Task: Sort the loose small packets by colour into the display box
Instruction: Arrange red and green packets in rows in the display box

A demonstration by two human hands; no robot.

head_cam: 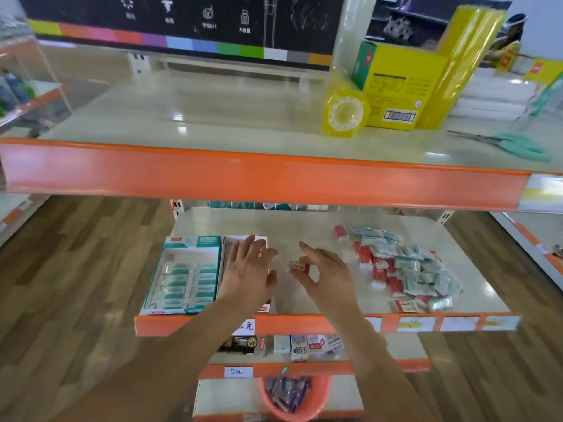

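The right hand (324, 268) pinches one small red packet (300, 266) between thumb and fingertips; the other fingers fan out, the forefinger raised. The packet hangs just above the middle shelf (304, 229), its long axis running roughly left to right, tilted a little downward at the left, its pale printed face turned up toward the camera.

The left hand (249, 269) is spread wide, fingers straight and apart, holding nothing. It hovers palm down over the red box (243, 239), covering most of that box, so what lies inside cannot be told. The red packet is just to the right of this box, in the gap between the two hands.

The teal box (210, 242) sits touching the left side of the red box, and rows of teal packets (182, 278) lie flat in it, long axes left to right.

Well to the right of the red box, a loose heap of packets (405, 266) lies on the same shelf, red and teal ones mixed and pointing every way, some stacked on others. One red packet (341, 233) lies apart at the heap's far left edge.
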